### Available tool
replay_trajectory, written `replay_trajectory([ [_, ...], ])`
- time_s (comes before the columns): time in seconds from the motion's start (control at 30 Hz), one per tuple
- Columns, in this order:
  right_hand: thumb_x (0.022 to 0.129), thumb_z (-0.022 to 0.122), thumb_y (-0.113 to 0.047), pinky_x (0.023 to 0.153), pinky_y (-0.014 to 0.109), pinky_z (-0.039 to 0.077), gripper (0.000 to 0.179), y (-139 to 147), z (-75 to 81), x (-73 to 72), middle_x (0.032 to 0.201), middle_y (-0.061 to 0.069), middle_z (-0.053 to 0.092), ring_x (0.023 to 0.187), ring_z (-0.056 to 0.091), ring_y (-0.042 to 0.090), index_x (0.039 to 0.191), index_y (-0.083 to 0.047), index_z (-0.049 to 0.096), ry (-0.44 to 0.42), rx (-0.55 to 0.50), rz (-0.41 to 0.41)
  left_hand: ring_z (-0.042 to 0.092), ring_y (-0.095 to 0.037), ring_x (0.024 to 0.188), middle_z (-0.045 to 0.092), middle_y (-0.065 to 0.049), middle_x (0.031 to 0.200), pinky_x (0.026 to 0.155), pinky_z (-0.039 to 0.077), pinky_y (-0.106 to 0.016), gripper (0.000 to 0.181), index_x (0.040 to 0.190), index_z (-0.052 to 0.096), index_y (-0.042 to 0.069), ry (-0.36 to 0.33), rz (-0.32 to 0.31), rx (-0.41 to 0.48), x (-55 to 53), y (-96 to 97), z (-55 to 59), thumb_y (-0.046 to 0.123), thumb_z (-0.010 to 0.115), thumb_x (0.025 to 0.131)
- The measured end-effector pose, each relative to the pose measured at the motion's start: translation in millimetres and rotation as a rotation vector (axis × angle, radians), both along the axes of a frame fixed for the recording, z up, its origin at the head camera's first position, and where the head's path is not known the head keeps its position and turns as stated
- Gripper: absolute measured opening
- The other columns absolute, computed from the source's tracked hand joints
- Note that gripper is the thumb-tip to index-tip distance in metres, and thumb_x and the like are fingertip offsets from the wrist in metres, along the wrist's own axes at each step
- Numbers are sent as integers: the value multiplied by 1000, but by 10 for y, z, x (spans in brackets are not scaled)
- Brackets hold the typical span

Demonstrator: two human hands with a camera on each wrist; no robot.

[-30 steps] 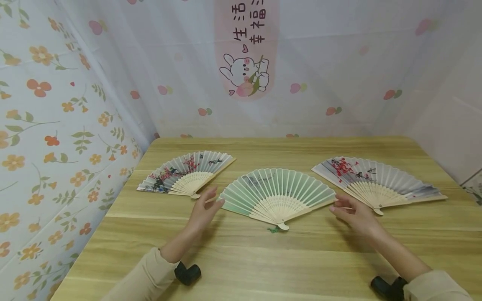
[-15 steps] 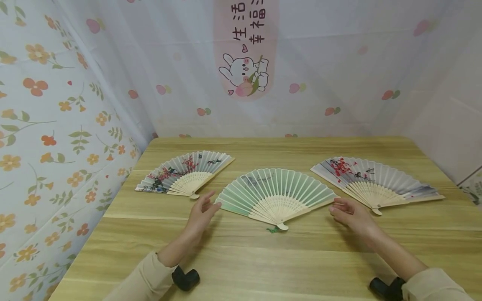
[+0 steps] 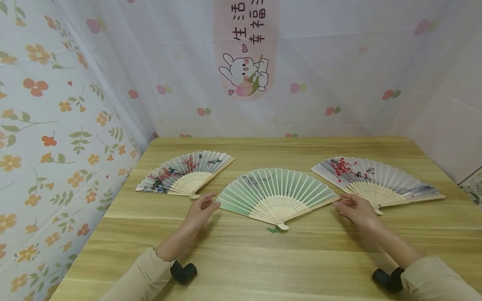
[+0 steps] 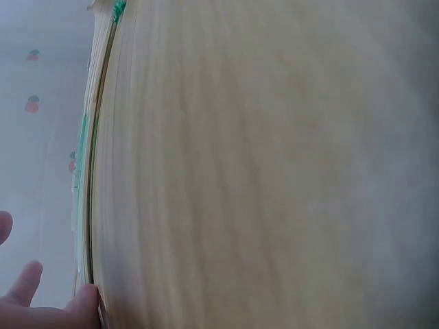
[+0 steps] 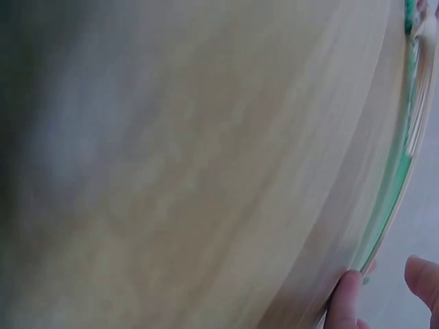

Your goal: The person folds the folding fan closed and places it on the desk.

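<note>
A pale green folding fan (image 3: 278, 192), spread wide, lies in the middle of the table with its pivot and green tassel (image 3: 273, 230) toward me. At its left tip is my left hand (image 3: 199, 211); in the left wrist view a fingertip (image 4: 84, 301) meets the fan's edge while other fingers stay raised. My right hand (image 3: 355, 209) is at the opposite tip, its fingers loosely bent. One right fingertip (image 5: 345, 291) touches the fan's end in the right wrist view, and another digit (image 5: 423, 277) stands apart.
Behind on the left rests a spread fan with pink blossoms (image 3: 184, 173). A grey fan with red blossoms (image 3: 376, 179) lies at the right, close beyond my right hand. The wooden table (image 3: 256, 267) ends at a printed curtain (image 3: 301, 62). Black wrist mounts (image 3: 183, 272) show under both sleeves.
My right hand has shifted slightly outward, and the green fan's right tip now reaches a little farther right. My left hand has moved only slightly. The other fans stay put.
</note>
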State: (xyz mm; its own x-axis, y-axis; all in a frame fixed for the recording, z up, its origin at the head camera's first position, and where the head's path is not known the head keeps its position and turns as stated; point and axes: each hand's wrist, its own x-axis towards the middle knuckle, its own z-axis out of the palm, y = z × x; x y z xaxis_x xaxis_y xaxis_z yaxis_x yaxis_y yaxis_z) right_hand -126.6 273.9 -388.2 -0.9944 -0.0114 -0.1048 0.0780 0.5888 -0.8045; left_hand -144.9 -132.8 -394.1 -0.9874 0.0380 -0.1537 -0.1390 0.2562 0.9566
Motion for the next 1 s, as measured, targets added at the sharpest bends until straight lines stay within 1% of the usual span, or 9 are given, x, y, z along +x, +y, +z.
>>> replay_trajectory([
  [0.13,90,52,-20,64,17,47,56,16,-1,-42,107,32,52,75,56,3,124,20,31,7,16,10,38,-32,117,43,-20,127,95,34,-45,40,123,49,2,6,-2,-3,-22,-19,-12,16,57,86],
  [0.2,90,52,-20,64,18,48,57,18,-3,-62,106,31,52,74,57,3,124,20,30,-9,-7,2,40,-31,116,44,-19,125,95,34,-44,39,122,50,2,11,-6,-7,-36,-31,-21,15,57,86],
  [0.47,91,50,-22,68,20,50,60,46,-20,-107,101,21,57,73,58,3,126,21,27,-74,-75,-19,46,-26,109,52,-15,117,91,39,-40,34,117,54,0,24,-21,-44,-78,-54,-45,14,58,86],
  [0.63,91,50,-24,68,20,50,61,56,-23,-105,97,16,60,73,58,2,126,21,27,-97,-78,-26,48,-26,105,54,-15,114,89,40,-38,34,115,55,-2,36,-30,-66,-103,-36,-73,11,59,85],
  [0.87,90,51,-22,67,20,50,60,54,-32,-120,90,8,61,71,58,1,126,20,28,-100,-94,-46,49,-27,100,55,-18,110,88,40,-38,34,112,55,-6,98,-34,-95,-119,-9,-80,1,60,79],
  [1.0,90,51,-22,67,21,50,60,46,-19,-118,90,6,61,71,58,2,127,20,28,-104,-94,-56,50,-28,97,56,-19,107,86,41,-37,34,110,55,-8,120,-16,-85,-118,2,-87,-3,59,77],
])
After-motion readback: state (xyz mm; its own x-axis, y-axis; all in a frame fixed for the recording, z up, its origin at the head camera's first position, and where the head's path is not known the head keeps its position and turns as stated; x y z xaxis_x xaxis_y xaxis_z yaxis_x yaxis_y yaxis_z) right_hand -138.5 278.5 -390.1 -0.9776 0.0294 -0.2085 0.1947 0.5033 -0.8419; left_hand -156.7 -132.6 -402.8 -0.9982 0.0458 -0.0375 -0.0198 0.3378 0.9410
